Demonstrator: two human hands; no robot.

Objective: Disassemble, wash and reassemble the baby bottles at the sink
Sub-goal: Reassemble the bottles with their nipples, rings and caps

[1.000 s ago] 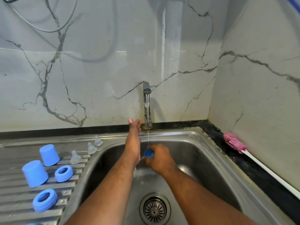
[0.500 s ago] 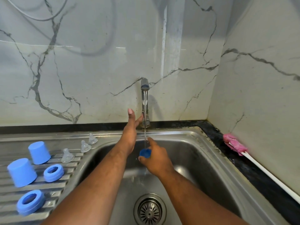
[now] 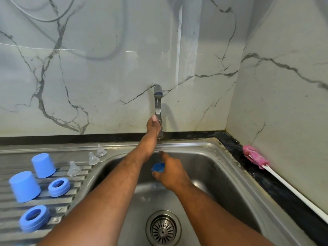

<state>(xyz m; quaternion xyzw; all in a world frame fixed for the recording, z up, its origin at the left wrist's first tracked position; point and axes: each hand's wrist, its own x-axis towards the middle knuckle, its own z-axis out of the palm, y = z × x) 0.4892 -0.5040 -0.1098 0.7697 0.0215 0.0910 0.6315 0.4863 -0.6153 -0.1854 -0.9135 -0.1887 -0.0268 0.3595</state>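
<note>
My left hand [image 3: 152, 129] reaches up to the steel tap [image 3: 158, 103] and lies against its lower stem, fingers straight. Only a drip hangs at the spout. My right hand [image 3: 171, 172] holds a small blue bottle part [image 3: 158, 167] over the sink basin [image 3: 218, 167], pinched between thumb and fingers. On the ribbed drainboard [image 3: 76, 196] at the left stand two blue caps [image 3: 43, 165] [image 3: 24, 186] upside down and two blue collar rings [image 3: 59, 186] [image 3: 34, 218]. Three clear teats [image 3: 73, 169] [image 3: 93, 158] [image 3: 101, 150] lie in a row near the basin's edge.
A pink-headed bottle brush [image 3: 254, 158] with a long white handle lies on the dark counter at the right wall. The drain strainer [image 3: 163, 228] sits at the basin's bottom. Marble walls close off the back and right.
My left hand has moved up from the basin to the tap's stem. The thin stream of water has stopped. My right hand still holds the blue part, a little lower.
</note>
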